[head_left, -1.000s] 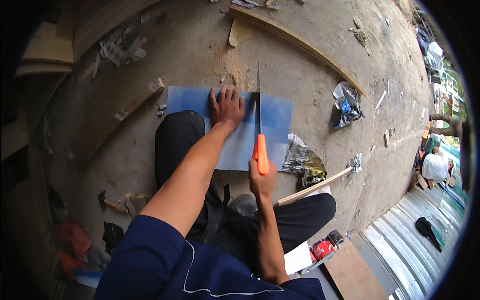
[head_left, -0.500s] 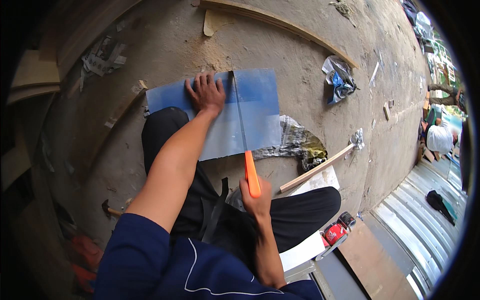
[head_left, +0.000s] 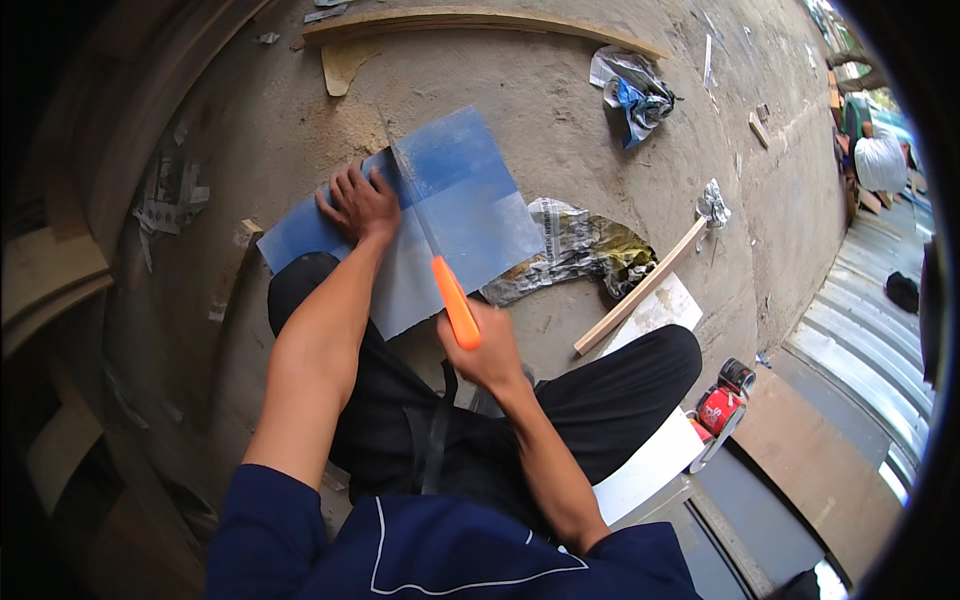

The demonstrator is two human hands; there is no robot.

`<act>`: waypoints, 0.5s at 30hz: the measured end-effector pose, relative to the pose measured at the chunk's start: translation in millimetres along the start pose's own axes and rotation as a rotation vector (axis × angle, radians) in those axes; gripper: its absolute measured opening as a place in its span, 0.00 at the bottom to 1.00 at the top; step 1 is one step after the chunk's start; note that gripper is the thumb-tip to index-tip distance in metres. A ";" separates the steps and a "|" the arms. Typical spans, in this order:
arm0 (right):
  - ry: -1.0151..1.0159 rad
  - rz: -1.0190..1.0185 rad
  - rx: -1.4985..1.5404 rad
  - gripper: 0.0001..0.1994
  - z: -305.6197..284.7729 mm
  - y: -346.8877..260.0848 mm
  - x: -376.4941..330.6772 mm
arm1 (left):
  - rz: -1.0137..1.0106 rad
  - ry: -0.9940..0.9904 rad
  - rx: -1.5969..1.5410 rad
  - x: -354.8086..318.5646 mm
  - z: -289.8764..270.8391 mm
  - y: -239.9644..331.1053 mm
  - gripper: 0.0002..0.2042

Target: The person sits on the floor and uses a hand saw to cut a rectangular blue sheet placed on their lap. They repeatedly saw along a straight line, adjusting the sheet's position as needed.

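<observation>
A blue and grey painted flat board (head_left: 480, 190) lies across my left knee, tilted slightly to the right. My left hand (head_left: 365, 205) presses on its top near the far edge, fingers apart. A handsaw (head_left: 457, 303) with an orange handle is in my right hand (head_left: 485, 345), which is closed round the grip. Its thin blade runs away from me over the board, just right of my left hand, with the tip past the far edge. A cut line seems to follow the blade, but how deep it goes I cannot tell. Sawdust (head_left: 365, 125) lies beyond the board.
Crumpled newspaper (head_left: 575, 245) lies right of the board, beside a wooden strip (head_left: 640, 285). A long wood strip (head_left: 480, 18) and a crumpled wrapper (head_left: 635, 95) are farther off. A red can (head_left: 718, 410) stands by my right knee. Corrugated metal sheet (head_left: 860, 340) is at right.
My right hand and the saw have pushed forward, away from me, the blade slanting more to the left. The view has shifted, and the board appears more turned. My left hand still presses on it.
</observation>
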State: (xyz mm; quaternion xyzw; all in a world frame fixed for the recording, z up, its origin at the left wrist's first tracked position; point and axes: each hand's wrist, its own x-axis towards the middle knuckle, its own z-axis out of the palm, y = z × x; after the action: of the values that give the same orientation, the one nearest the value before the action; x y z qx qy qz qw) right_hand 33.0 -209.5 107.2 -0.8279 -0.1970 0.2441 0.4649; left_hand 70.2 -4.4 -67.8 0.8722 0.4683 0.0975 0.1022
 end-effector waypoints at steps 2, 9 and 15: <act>-0.014 -0.016 -0.027 0.07 -13.1 3.6 -45.7 | -0.004 -0.015 -0.007 -1.7 -2.2 -3.6 0.19; -0.032 -0.022 -0.058 0.07 -8.4 40.0 7.9 | 0.063 -0.007 0.040 -4.9 -0.1 2.2 0.21; -0.067 0.013 -0.019 0.07 -15.3 21.5 -1.9 | 0.019 -0.031 0.040 0.3 -3.2 3.0 0.22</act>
State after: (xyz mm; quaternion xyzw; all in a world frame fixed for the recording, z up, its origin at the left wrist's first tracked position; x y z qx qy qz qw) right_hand 42.6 -231.4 95.9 -0.8250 -0.2094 0.2731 0.4483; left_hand 71.9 -5.5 -63.9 0.8799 0.4601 0.0758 0.0910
